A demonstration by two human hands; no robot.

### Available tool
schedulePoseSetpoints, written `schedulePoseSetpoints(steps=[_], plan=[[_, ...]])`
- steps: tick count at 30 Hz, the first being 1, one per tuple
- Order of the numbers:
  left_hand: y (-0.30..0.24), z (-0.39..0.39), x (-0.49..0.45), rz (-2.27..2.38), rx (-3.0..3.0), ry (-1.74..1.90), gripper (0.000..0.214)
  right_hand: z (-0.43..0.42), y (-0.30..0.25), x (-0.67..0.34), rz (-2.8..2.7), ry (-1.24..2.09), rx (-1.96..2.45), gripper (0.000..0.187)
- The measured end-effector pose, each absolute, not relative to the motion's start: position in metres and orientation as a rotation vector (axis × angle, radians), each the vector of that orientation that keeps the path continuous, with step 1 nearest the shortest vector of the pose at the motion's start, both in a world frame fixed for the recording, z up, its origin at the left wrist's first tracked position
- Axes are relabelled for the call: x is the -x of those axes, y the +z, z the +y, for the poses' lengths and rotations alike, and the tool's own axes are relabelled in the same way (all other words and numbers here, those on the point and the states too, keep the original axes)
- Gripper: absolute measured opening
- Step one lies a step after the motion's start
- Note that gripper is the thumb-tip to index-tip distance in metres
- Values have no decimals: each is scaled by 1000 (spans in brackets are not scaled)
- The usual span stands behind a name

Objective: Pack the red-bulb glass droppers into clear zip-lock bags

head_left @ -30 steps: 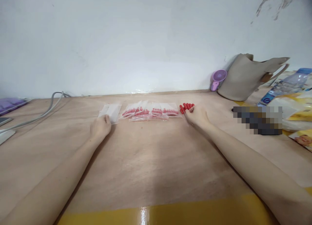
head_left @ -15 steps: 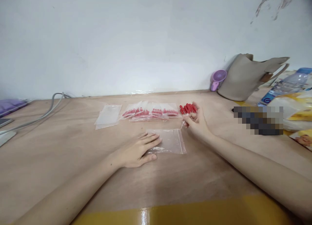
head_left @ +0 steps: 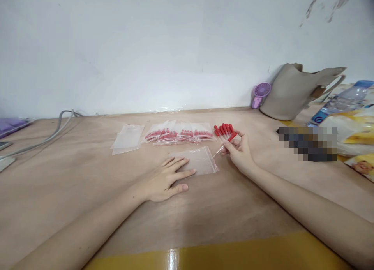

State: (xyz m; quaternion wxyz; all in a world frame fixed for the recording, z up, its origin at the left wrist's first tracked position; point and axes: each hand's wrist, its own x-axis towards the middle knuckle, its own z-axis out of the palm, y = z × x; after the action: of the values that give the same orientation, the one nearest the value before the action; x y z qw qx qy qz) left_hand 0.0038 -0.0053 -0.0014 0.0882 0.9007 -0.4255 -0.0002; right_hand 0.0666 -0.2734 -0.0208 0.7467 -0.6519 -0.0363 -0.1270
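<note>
A clear zip bag (head_left: 201,159) lies flat on the table, its zip end facing right. My left hand (head_left: 168,180) rests on its left part, palm down with fingers spread. In my right hand (head_left: 240,151) is a glass dropper with a red rubber bulb (head_left: 232,136), pinched between thumb and fingers. The thin tip points down-left and reaches the bag's zip edge; I cannot tell whether it is inside. Just behind that hand, several more red-bulbed droppers (head_left: 224,129) lie side by side.
Several filled zip bags (head_left: 187,135) showing red bulbs overlap behind the bag. Flat zip bags (head_left: 128,137) lie to their left. At right are a purple hand fan (head_left: 261,94), a grey bag (head_left: 286,94), a water bottle (head_left: 341,102) and a blurred-out dark object (head_left: 309,143). Cables (head_left: 58,126) run at left.
The bag's zip end has swung away from me and slightly left. My right hand has drawn the dropper apart from the pile and brought its tip to the bag's edge. My left fingers have spread.
</note>
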Motion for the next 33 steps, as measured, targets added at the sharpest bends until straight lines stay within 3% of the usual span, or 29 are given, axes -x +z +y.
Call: schedulePoseSetpoints(steps=[7, 18, 28, 33], plan=[[-2, -4, -4, -1253, -2666, -40, 47, -285, -19, -63, -103, 85, 1390, 40], [-5, -3, -5, -1251, -2647, -20, 47, -315, -18, -77, -167, -40, 1515, 44], [-3, -8, -9, -1024, -2620, -44, 50, -315, -16, -64, -498, 216, 1781, 27], [-5, -12, -13, -1050, -2619, -7, 49, -304, -14, -61, -657, 292, 1685, 26]])
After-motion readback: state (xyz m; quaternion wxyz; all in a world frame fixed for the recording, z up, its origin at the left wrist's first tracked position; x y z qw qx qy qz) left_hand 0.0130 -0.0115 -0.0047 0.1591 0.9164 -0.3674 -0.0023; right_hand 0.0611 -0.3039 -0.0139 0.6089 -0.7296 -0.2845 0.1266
